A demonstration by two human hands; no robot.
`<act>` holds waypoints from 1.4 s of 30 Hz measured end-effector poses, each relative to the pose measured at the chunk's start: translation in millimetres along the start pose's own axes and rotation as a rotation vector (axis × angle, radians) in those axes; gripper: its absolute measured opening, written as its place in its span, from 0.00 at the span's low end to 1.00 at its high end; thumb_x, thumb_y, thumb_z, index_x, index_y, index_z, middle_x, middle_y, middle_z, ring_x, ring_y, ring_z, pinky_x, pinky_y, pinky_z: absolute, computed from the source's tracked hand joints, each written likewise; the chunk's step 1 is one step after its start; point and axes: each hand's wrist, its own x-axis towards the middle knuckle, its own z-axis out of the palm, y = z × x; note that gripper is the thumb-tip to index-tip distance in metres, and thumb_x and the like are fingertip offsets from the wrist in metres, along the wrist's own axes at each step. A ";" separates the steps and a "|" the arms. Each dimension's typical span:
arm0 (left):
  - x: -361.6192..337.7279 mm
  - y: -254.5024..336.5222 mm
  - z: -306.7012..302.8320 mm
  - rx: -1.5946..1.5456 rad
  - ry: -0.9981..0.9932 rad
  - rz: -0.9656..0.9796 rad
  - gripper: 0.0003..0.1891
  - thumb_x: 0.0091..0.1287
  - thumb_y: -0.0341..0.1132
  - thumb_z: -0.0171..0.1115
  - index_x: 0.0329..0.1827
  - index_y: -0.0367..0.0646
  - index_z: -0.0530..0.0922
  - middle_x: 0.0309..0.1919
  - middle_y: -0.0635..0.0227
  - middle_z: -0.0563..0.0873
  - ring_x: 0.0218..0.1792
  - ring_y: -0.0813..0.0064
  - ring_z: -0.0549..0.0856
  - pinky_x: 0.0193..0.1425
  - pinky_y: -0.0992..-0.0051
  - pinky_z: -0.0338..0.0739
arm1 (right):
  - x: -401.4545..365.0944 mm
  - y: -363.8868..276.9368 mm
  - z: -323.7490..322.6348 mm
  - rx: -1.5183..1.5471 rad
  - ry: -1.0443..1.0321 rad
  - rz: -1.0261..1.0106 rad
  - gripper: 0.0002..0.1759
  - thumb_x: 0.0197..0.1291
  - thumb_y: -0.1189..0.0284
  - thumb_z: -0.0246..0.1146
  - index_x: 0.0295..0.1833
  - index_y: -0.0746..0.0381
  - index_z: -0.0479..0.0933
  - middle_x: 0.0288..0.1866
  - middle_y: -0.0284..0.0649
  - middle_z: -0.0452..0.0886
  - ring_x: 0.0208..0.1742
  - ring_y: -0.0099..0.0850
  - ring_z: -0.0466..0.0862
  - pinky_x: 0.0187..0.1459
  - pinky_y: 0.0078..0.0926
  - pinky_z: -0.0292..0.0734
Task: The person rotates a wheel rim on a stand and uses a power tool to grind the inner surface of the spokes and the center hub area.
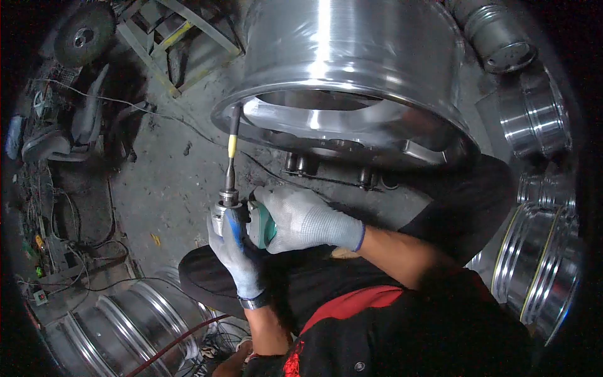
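Both my hands wear white-grey knit gloves and are closed on a die grinder (262,225) with a green body and a silver nose. My left hand (235,248) wraps the nose from below. On the body's right side, my right hand (295,217) grips the green housing. From the nose a long thin shaft (232,146) with a yellow band points away from me. Its dark tip overlaps the left rim edge of a large polished metal wheel (352,56). The wheel lies on its side over a low roller stand (301,164), its open face toward me.
More metal wheels (537,264) are stacked at the right, and others (125,327) lie at the lower left. A metal frame (179,44) stands at the upper left. Cables (169,116) cross the concrete floor. My dark-clothed knees (468,207) flank the tool.
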 end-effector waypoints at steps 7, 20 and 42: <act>8.5 5.0 -12.8 0.145 -0.096 0.156 0.10 0.79 0.32 0.57 0.52 0.36 0.82 0.40 0.61 0.84 0.41 0.63 0.84 0.44 0.65 0.77 | -0.2 -6.5 -4.5 0.095 -0.041 0.039 0.43 0.49 0.55 0.80 0.66 0.66 0.73 0.56 0.59 0.85 0.61 0.57 0.87 0.62 0.54 0.84; -12.1 2.2 -17.7 -0.020 -0.180 -0.046 0.22 0.82 0.49 0.58 0.51 0.34 0.84 0.40 0.67 0.87 0.40 0.77 0.82 0.47 0.72 0.76 | -41.3 6.2 9.8 0.187 0.062 -0.122 0.48 0.52 0.58 0.79 0.72 0.69 0.66 0.52 0.65 0.84 0.54 0.64 0.87 0.56 0.57 0.84; 9.0 6.8 -16.8 -0.427 -0.210 -0.228 0.23 0.87 0.44 0.49 0.68 0.31 0.79 0.52 0.58 0.88 0.54 0.68 0.87 0.63 0.66 0.81 | -66.3 32.1 19.2 0.167 0.036 -0.092 0.54 0.52 0.54 0.77 0.82 0.61 0.63 0.55 0.59 0.87 0.58 0.61 0.87 0.62 0.57 0.82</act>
